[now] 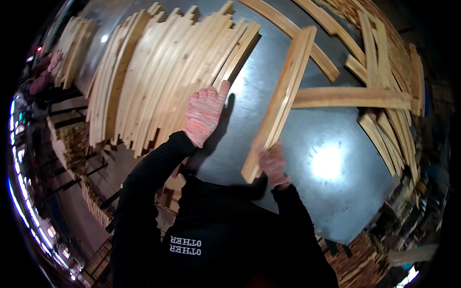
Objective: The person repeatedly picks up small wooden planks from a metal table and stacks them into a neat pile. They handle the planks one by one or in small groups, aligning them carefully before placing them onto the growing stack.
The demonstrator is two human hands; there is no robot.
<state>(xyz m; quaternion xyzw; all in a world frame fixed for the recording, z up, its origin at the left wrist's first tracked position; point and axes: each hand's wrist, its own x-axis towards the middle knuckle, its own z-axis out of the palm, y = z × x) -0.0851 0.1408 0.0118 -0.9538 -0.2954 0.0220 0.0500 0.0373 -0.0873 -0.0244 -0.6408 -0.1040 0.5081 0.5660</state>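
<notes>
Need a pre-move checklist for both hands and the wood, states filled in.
1. Right hand gripping held wood near its lower end: ok.
2. Left hand at the right edge of the strip row: ok.
3. Bare metal table showing between held wood and row: ok.
4. Row ends level: not ok, staggered.
5. Held wood clear of loose boards: cannot tell, overlaps them in view.
</notes>
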